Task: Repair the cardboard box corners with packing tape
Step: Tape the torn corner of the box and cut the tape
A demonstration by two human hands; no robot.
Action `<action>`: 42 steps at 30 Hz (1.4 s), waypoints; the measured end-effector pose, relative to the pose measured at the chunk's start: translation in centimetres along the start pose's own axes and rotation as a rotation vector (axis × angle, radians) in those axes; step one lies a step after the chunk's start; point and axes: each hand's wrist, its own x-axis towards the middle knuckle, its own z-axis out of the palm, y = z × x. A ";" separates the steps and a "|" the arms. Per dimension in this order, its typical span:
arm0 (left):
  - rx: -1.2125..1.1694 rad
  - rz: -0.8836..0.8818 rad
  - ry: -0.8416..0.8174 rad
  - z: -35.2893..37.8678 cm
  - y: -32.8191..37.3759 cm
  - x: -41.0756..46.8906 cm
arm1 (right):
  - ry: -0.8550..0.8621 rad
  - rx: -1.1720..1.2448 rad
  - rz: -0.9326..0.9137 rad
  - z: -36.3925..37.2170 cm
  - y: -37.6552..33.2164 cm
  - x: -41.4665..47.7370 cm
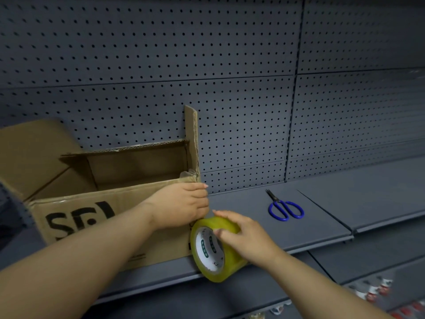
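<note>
The cardboard box [76, 226] runs out of frame on its left, and its near right corner is mostly hidden under the left hand [184, 203], whose fingers are straight and pressed flat on it. It's brown with black lettering, flaps up, and there's a bit of clear tape crumpled at the top corner. The right hand [243, 236] curls around the yellowish packing tape roll [213, 252], right at the box's lower corner. Blue-handled scissors [285, 208] lie well apart on the dark grey metal shelf [333, 199] — pegboard [161, 54] behind. Below are blurry red-and-white items [377, 288] — maybe bottles.

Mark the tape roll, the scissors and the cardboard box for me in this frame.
tape roll [207, 249], head view, on its white core label.
scissors [281, 203], head view, where the blue handles meet.
cardboard box [80, 202], head view, on its front wall above the print.
</note>
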 end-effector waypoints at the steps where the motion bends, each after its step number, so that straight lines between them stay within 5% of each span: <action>1: -0.009 0.001 -0.001 0.0 0.0 0.0 | -0.003 -0.015 0.001 0.3 0.0 -0.2; 9: -0.110 -0.024 -0.005 -0.4 0.0 -0.2 | 0.235 0.041 -0.007 2.1 0.2 -1.6; 18: -0.112 0.014 0.059 0.3 0.1 -0.2 | 0.142 0.084 -0.017 -0.5 -0.1 -0.4; 26: -0.095 -0.004 0.008 0.0 0.3 -0.2 | 0.019 -0.153 -0.019 0.4 0.1 0.5; 42: -0.106 -0.034 0.115 1.3 1.1 -0.1 | 0.047 -0.192 0.000 1.1 0.2 1.3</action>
